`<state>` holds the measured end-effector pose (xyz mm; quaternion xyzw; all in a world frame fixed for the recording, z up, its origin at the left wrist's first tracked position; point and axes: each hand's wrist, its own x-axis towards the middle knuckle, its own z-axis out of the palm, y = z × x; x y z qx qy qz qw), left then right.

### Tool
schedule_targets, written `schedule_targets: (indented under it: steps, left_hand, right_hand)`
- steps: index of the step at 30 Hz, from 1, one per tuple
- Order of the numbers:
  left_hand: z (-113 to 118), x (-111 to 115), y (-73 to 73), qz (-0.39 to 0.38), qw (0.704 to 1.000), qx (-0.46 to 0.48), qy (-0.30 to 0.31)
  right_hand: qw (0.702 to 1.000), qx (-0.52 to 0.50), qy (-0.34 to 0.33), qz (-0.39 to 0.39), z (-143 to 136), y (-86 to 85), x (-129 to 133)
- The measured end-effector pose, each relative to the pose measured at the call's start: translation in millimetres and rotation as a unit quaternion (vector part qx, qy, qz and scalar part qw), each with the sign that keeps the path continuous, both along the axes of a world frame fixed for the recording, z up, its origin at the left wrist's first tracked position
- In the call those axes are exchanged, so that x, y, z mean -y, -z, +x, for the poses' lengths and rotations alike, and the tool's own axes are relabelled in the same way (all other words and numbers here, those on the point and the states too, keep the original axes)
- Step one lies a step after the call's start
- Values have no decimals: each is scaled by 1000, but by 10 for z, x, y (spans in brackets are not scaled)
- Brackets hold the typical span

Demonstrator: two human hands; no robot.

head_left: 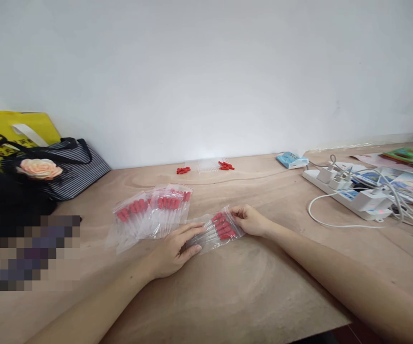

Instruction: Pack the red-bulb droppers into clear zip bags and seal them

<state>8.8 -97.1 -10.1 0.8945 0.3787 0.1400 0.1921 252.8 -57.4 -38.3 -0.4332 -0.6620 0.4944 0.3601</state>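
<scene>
A clear zip bag [211,242] holds several clear tubes with red caps and lies at the middle of the table. My left hand [177,248] has its fingers around the bag's left end. At the bag's right end, by the zip edge, my right hand [247,220] pinches the plastic. Left of it, several similar bags [156,212] of red-capped pieces lie overlapped. Farther back are a small pile of red caps [183,170], a second pile of red caps [227,166] and some clear tubes [209,165] between them.
A power strip [349,198] with white cables, a blue packet [292,160] and papers [407,184] lie on the right. Striped bag [80,167], yellow bag [30,129] and black item [9,210] sit left, near a pixelated patch. A wall stands behind.
</scene>
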Motion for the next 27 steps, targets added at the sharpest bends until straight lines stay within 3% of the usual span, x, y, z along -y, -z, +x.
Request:
schedule_targets:
  steps: [8,18,22,25,27]
  left_hand:
    - [16,-3,-1,17,1000,2,9]
    - [18,-2,-9,28,1000,-7,9]
    - [21,-7,-20,38,998,-35,28]
    - [65,-113,-34,74,993,-68,66]
    - [128,-276,-52,112,984,-94,99]
  right_hand:
    - [990,41,-133,-30,320,-136,34]
    - [992,102,-71,22,259,-117,53]
    - [986,121,-110,12,364,-127,53]
    - [982,132,-135,19,518,-156,44]
    - [983,140,-105,58,619,-170,23]
